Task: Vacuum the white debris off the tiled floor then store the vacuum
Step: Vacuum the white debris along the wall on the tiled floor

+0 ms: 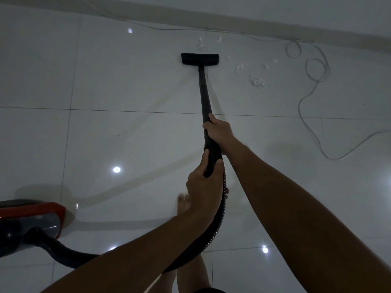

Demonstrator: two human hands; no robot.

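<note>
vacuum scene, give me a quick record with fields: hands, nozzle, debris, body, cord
right hand: grips the black wand
left hand: grips the ribbed hose
nozzle: flat on the tiled floor
white debris: scattered beyond and right of the nozzle
vacuum body: red, lower left
cord: looped on the floor, right

Glossy pale grey-white tiled floor [127, 81], thin dark grout lines in a grid, bright white light spots glinting. Far ahead, a matte black floor nozzle [199, 58] on a black wand [204, 96]. Near left, a red and dark grey vacuum canister [29, 220], black ribbed hose [220, 208]. Far right, white debris [257, 81] beside a pale grey power cord [315, 66].
</note>
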